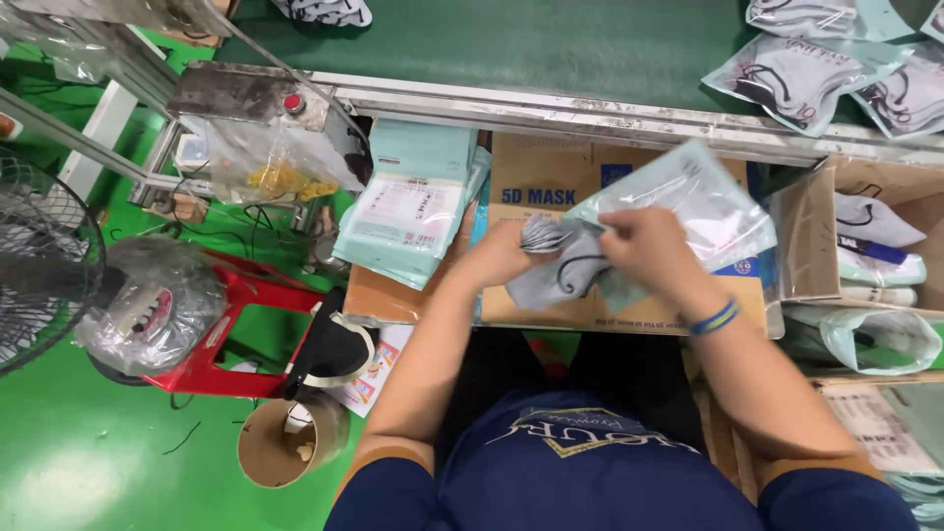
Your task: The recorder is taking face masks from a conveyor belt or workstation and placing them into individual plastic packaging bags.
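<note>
Both hands work over a flat cardboard box (pixel 551 187) at the person's lap. Left hand (pixel 501 254) is closed on a bunch of grey face masks (pixel 556 265) with black ear loops. Right hand (pixel 649 246) pinches the mouth of a clear and pale-green pouch (pixel 688 202), masks partly at its opening. Stack of empty pouches (pixel 413 206) lies just left. Green conveyor belt (pixel 531 39) beyond carries filled packs (pixel 801 74).

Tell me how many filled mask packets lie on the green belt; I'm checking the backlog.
4 at least: three packets bunched at the belt's top right, one cut off at the top edge. A sliver in the far right corner may be another.
</note>
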